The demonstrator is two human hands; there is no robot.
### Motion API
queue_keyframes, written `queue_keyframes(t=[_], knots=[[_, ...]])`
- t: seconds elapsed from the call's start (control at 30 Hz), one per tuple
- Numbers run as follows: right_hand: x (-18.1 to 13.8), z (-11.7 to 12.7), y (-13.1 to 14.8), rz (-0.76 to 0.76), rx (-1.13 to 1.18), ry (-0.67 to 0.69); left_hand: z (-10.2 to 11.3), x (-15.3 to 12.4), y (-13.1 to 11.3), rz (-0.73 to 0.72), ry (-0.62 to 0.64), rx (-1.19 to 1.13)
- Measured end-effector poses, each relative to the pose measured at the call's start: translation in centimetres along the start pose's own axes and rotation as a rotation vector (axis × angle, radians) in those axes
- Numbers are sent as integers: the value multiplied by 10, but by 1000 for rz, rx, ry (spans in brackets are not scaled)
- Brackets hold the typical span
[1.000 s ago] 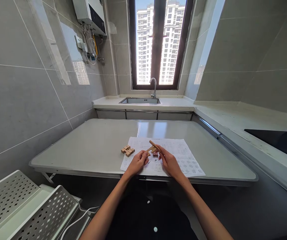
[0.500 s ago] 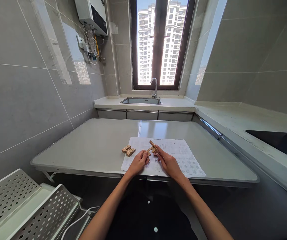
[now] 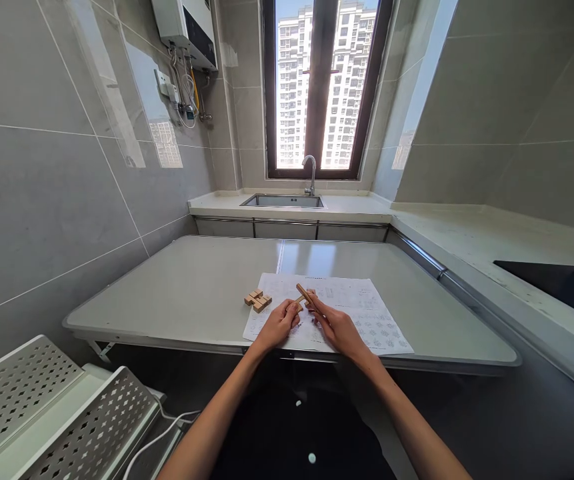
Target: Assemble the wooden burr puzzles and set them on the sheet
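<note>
My left hand (image 3: pixel 280 323) is closed on a small wooden puzzle piece, whose end pokes out past the fingertips. A longer wooden puzzle stick (image 3: pixel 307 298) slants up and leftward out of my right hand (image 3: pixel 335 325), which grips its lower part. The two pieces meet or cross between my hands; whether they interlock I cannot tell. Beneath both hands lies a printed paper sheet (image 3: pixel 371 313) with rows of small diagrams. Left of my left hand, several notched wooden puzzle pieces (image 3: pixel 258 300) sit together, partly at the sheet's left edge.
The pale folding table (image 3: pixel 167 287) has its near edge just under my forearms. Behind it run a white counter (image 3: pixel 357 202) and a sink (image 3: pixel 283 201) with a faucet (image 3: pixel 311 175). A perforated white rack (image 3: pixel 117 417) stands low at the left.
The wooden stick in my right hand has tilted lower, and its upper end has shifted slightly left and down. My left hand stays nearly in place.
</note>
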State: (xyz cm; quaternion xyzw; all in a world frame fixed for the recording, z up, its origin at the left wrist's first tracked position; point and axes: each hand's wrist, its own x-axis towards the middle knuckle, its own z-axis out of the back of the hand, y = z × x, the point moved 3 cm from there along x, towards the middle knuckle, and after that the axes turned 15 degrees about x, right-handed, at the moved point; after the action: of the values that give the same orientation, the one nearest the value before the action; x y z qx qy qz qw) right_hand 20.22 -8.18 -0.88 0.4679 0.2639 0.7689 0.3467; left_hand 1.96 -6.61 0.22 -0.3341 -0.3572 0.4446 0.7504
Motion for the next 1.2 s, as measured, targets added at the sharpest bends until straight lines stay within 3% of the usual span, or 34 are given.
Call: queue_keyframes(t=[0.43,0.67,0.8,1.03,1.2], knots=[[-2,-4,2,8,-46,139,-2,0,1,6,30,25],[-1,-2,7,87,-34,102,-3,0,4,27,24,102],[-1,-2,5,23,-53,116,-3,-1,2,10,38,76],[-3,1,3,-13,-77,-9,-2,-5,-7,-20,138,-27],[-4,2,3,1,-59,-29,-2,-5,-9,-58,134,-48]])
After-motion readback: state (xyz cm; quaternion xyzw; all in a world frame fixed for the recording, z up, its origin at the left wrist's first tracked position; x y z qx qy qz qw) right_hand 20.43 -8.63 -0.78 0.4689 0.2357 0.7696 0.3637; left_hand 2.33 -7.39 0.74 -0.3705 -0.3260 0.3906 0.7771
